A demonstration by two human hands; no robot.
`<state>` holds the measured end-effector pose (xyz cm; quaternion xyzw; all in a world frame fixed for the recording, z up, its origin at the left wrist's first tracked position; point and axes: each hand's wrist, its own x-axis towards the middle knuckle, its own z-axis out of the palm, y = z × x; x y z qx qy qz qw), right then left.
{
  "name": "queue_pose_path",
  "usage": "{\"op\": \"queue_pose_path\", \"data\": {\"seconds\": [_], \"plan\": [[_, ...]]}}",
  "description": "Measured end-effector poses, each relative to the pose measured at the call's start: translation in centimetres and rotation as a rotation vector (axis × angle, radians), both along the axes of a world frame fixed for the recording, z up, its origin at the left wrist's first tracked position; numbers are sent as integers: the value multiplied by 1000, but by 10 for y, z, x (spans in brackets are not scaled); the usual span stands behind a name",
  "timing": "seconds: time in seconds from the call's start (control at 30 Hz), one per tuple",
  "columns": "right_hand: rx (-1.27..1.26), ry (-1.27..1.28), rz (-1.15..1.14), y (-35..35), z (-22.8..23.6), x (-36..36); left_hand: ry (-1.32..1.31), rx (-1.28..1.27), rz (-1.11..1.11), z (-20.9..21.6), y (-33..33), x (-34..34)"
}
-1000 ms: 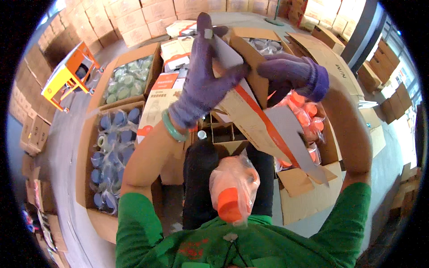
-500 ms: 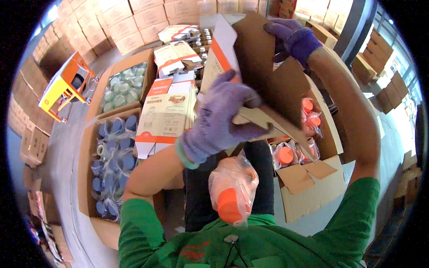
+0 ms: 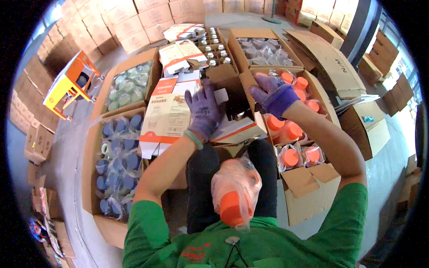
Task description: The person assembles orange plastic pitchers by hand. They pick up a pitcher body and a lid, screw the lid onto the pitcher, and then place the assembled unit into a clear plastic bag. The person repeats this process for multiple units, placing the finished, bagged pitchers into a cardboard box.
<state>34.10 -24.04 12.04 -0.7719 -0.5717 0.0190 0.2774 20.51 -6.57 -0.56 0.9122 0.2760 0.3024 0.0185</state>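
Observation:
An unfolded carton [image 3: 241, 129] with white and orange outer faces and a brown inside stands open in front of my knees. My left hand [image 3: 204, 109], in a purple glove, is open at its left side, fingers spread against a flap. My right hand [image 3: 273, 96], gloved too, has its fingers bent round the brown edge at the carton's right side; its fingertips are partly hidden. On my lap rests a jar with an orange lid [image 3: 233, 205], wrapped in clear plastic.
Flat printed cartons [image 3: 167, 111] are stacked to the left. Beside them a box [image 3: 89, 178] holds blue-lidded jars. At right stands a box [image 3: 328, 107] of bagged orange-lidded jars. Farther back are small bottles [image 3: 219, 56], grey-lidded jars [image 3: 266, 51] and a yellow-orange cart [image 3: 67, 89].
The carton has come down from a raised, tilted position to between my hands. My right hand has lowered, and my left hand has moved slightly away with its fingers spread.

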Motion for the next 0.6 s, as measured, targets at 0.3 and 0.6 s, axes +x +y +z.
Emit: {"op": "queue_pose_path", "data": {"seconds": [0.3, 0.6], "plan": [[-15, -7, -256, -25, -42, 92, -110, -107, -651, -11, -87, -15], [-21, 284, -103, -26, -69, 96, -229, 46, -128, 27, -20, 80]]}}
